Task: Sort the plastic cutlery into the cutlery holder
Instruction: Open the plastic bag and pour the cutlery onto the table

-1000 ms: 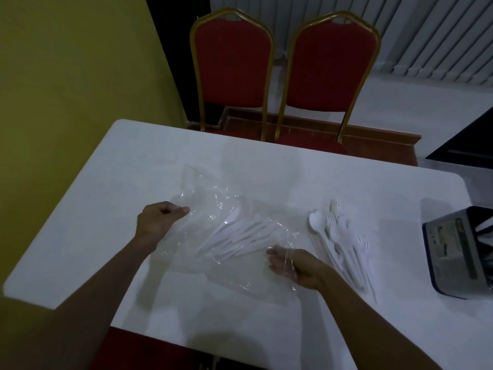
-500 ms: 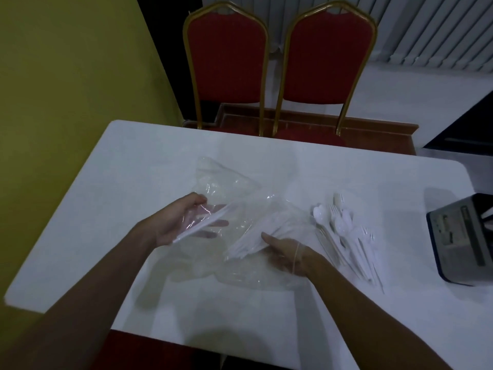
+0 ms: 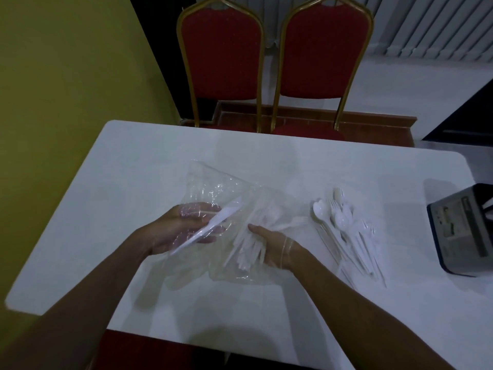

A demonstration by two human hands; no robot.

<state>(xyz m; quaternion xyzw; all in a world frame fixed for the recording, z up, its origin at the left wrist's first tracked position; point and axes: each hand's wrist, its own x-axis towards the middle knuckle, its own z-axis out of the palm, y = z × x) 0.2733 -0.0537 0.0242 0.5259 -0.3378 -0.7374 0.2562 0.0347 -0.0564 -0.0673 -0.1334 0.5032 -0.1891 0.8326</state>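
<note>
Gripping the clear bag (image 3: 213, 188) in curled left hand (image 3: 181, 232), right hand (image 3: 277, 247) clasping bagged cutlery bundle (image 3: 246, 245), loose pile (image 3: 344, 225) beside

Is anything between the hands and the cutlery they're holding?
Probably the clear plastic bag: its film drapes over the left hand and wraps the cutlery the right hand grips. Whether either hand is inside it is unclear.
</note>
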